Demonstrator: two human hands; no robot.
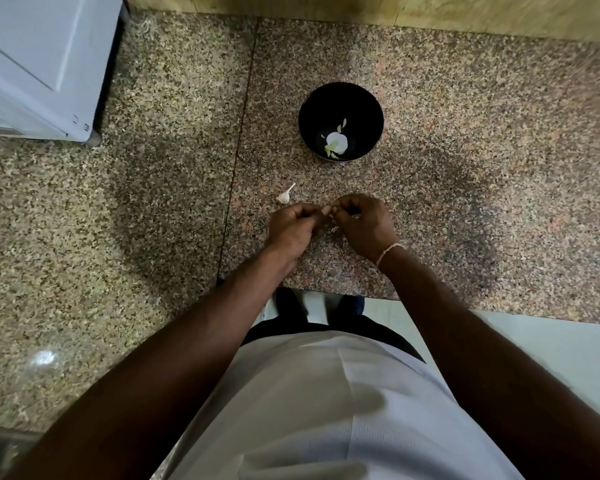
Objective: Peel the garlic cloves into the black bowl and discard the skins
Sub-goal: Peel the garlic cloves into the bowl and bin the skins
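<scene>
Nearest the viewer, a white shirt fills the lower part of the view and two bare forearms reach forward over the edge of the speckled granite worktop (430, 140). The left hand (293, 225) and the right hand (366, 221) meet just above the stone, knuckles up, their fingers curled inward and pinched together on something small and pale at the point where the two hands touch; it is most likely a garlic clove (327, 211), though only a sliver of it shows. A thin beaded band sits on the right wrist. A pale scrap, probably loose skin (335, 229), lies on the worktop right under the hands. Just beyond the left hand lies a garlic piece with a stalk (285, 196), apart from the fingers and untouched. Further on stands the black bowl (340, 95), upright, well clear of the hands, holding a white garlic lump with a few pale slivers around it. At the far left a white appliance (39, 64) rests on the stone. The step in hand looks like stripping the skin from one clove. The next move calls for pulling the skin free with the fingertips, carrying the bare clove forward over the bowl's rim, and keeping the husk back for discarding.
</scene>
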